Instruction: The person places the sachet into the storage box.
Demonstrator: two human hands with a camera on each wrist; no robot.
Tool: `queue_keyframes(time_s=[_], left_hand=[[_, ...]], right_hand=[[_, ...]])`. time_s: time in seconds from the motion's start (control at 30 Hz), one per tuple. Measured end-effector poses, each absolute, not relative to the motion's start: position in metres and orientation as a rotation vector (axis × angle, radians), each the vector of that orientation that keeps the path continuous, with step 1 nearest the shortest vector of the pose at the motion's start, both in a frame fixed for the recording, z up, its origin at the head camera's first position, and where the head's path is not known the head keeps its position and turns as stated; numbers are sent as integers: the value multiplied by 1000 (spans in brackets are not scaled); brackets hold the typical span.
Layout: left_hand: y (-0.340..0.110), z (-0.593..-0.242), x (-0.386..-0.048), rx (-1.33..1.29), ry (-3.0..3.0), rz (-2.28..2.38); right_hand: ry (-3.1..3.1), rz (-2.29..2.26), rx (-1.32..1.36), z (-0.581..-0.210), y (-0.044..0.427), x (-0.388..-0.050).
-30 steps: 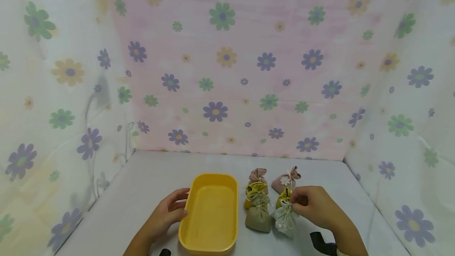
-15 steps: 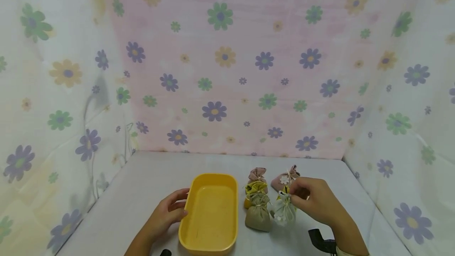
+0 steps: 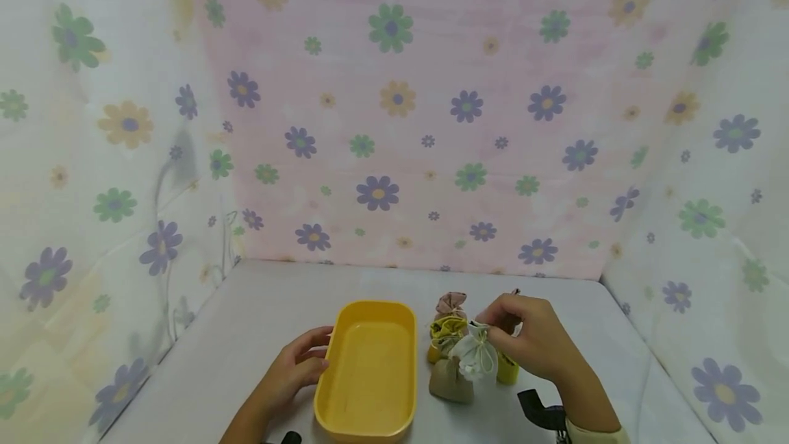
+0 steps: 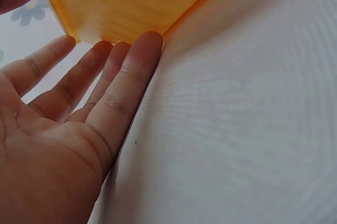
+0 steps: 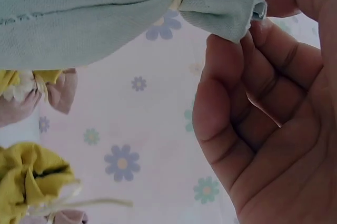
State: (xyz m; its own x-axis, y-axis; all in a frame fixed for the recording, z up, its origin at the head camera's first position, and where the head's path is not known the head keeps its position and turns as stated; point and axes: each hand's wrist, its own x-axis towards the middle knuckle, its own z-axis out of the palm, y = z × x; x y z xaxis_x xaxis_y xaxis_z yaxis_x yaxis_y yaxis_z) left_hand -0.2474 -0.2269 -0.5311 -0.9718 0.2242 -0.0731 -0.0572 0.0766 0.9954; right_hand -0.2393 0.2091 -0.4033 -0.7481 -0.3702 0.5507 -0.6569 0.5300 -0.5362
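Note:
My right hand (image 3: 530, 334) pinches the gathered neck of a pale blue-grey drawstring pouch (image 3: 476, 355) with a white flower on it. In the right wrist view the pouch (image 5: 89, 19) hangs off the table, its tied cord near my fingertips. My left hand (image 3: 286, 375) rests against the left side of a yellow rectangular tray (image 3: 368, 382). Its straight fingers (image 4: 124, 90) touch the tray's outer wall in the left wrist view. An olive-grey pouch (image 3: 451, 382) stands just behind and left of the held one.
Behind the olive-grey pouch stand a mustard pouch (image 3: 447, 327) and a pink pouch (image 3: 452, 303) in a row. Another mustard pouch (image 3: 508, 368) is partly hidden by my right hand. Flowered cloth walls (image 3: 394, 156) enclose the white table (image 3: 296, 293).
My right hand has lifted the pale blue-grey pouch from the table and carried it left, in front of the olive-grey pouch. My left hand stays at the tray.

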Motion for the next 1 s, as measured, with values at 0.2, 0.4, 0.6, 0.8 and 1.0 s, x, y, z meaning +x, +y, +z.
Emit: queue_keyframes(time_s=[0.2, 0.4, 0.6, 0.8, 1.0], left_hand=[[-226, -531, -247, 180, 2134, 2003], [-227, -532, -247, 173, 2138, 2005], [-228, -534, -248, 182, 2141, 2003], [-229, -535, -249, 193, 2136, 2005], [-228, -533, -247, 176, 2137, 2000]], right_hand=[[-2350, 1074, 899, -401, 196, -244], [-2323, 1115, 974, -402, 183, -250], [-2349, 1104, 978, -401, 171, -253], [-2386, 1095, 983, -399, 159, -259], [-2400, 1115, 1007, -401, 146, -266]])
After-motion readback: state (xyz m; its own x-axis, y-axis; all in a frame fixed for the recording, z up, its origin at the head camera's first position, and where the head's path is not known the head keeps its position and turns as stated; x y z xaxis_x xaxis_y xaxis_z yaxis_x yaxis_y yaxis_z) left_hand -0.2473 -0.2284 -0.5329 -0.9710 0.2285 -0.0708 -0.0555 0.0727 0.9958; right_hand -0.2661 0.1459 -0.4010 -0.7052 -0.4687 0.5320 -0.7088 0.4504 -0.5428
